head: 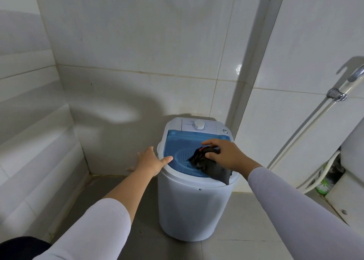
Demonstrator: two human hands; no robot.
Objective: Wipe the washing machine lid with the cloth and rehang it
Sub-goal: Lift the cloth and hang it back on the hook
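Note:
A small white washing machine [194,204] stands on the floor against the tiled wall. Its see-through blue lid [178,143] lies flat on top, below a white dial panel [199,125]. A dark cloth [211,168] rests on the right half of the lid and droops over the front right rim. My right hand [223,154] presses down on the cloth's far end, fingers curled over it. My left hand [150,161] is spread open against the machine's left rim, thumb lying on the lid's edge, holding nothing.
Tiled walls close in behind and to the left. A spray hose [307,133] with a metal bracket [335,95] runs down the right wall. A white fixture [352,161] and a green brush [325,186] sit at the right edge. Grey floor tiles surround the machine.

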